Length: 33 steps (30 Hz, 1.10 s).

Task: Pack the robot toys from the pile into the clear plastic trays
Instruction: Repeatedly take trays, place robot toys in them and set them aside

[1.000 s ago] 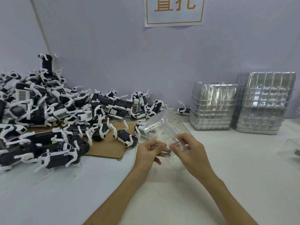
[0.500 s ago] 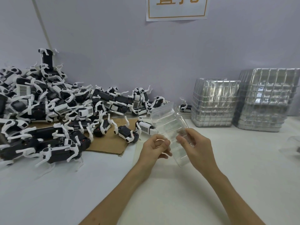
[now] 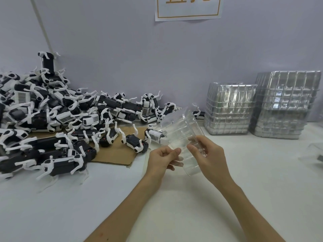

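While too many to count where they lay tangled, the black-and-white robot toys (image 3: 57, 119) formed one pile against the wall at the left, spilling over a single sheet of cardboard (image 3: 118, 154) whose near edge lay flat on the white table (image 3: 174, 215). Right of that edge, the left hand (image 3: 162, 159) was curled, thumb and fingers pinching the near rim of one clear plastic tray (image 3: 181, 131) held tilted above the table, just beside the nearest toys; one toy showed through its wall from behind. The right hand (image 3: 208, 158) gripped the same tray from its right side, fingers bent around the ribbed wall. A broad stretch of table showed under and ahead of both forearms. Farther right, two stacks of nested clear trays stood against the wall, the shorter stack (image 3: 229, 109) just beside the taller stack (image 3: 286, 105). One more clear piece (image 3: 314, 152) lay at the right edge, cut off.
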Tool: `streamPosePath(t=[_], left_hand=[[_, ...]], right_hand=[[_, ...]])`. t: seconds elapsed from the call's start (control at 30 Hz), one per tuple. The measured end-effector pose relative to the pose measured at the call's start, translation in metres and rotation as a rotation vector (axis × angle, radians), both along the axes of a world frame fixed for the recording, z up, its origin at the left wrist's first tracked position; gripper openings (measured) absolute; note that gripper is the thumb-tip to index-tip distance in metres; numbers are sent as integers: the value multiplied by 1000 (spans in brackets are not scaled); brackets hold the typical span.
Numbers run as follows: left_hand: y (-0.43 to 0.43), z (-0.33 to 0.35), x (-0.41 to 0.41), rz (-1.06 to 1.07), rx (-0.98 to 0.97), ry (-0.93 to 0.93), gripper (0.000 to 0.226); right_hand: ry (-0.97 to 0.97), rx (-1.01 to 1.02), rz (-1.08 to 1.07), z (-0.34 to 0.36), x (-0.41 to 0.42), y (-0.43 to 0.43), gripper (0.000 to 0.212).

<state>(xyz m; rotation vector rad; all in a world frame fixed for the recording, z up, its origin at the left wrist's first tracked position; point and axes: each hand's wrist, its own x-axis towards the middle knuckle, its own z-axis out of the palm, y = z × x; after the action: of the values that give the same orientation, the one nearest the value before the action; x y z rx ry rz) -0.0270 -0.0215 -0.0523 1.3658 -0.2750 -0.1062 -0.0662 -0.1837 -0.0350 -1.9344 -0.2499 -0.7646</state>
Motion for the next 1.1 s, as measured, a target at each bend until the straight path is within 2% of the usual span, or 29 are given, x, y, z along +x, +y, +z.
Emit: streamPosePath(t=[0.23,0.4,0.53,0.63,0.7,0.8,0.9,0.97,1.1], left_hand=[[-10,2,2,-54,-18,-23,24],[-9,-2,4,-54,-1,-15,31],[5,-2,9,19,-26,25,33],[20,2,15,104,-117,107,35],[24,5,19,118,-206,163,34],[26,8,23,124,-327,215,34],[31,8,28,145,-387,230,35],[33,7,30,146,-403,230,37],[31,4,29,166,-410,240,43]], right_hand=[[-10,56,-78,4,2,-9,10],[-33,218,-174,9,4,-29,11],[-82,302,-388,4,7,-42,11],[-101,347,-515,2,9,-59,15],[-97,258,-477,2,8,-62,9],[-129,6,-458,-1,8,-57,3],[-68,-240,-557,-6,12,-56,27],[-24,-334,-576,-9,13,-56,35],[-24,-352,-591,-14,14,-57,42]])
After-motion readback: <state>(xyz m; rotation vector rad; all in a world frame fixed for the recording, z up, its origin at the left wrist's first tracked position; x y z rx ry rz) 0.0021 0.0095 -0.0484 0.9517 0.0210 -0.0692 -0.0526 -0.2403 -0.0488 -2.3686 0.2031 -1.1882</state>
